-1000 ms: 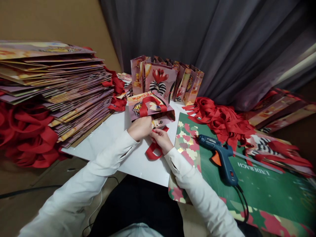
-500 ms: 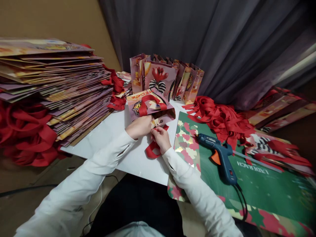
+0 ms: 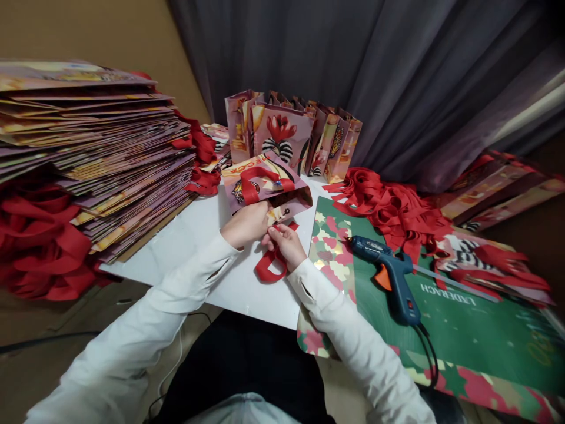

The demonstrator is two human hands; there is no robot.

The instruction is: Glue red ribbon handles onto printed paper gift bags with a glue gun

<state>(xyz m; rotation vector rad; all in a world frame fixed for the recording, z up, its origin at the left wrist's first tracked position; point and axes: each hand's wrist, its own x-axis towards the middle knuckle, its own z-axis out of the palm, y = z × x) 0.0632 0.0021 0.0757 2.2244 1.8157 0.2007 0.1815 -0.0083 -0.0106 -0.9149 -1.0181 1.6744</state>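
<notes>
A printed paper gift bag (image 3: 267, 189) lies tilted on the white board, its open mouth facing right and toward me. A red ribbon handle (image 3: 251, 192) loops across its upper face. My left hand (image 3: 247, 225) is closed at the mouth, gripping the bag; its fingertips are hidden by the paper. Just beside it, the fingers of my right hand (image 3: 288, 245) pinch a second red ribbon (image 3: 263, 273) against the near rim. The rest of that ribbon hangs in a loop below onto the board.
A tall stack of flat bags (image 3: 132, 159) and a red ribbon heap (image 3: 46, 241) are at left. Upright bags (image 3: 282, 132) stand behind. On the right, a blue glue gun (image 3: 395, 271) lies on a green printed sheet (image 3: 441, 335), near more red ribbons (image 3: 392, 203).
The view has shifted slightly, moving everything a little left. Both hands stay at the bag's mouth, with the right fingers shifting a little on the ribbon.
</notes>
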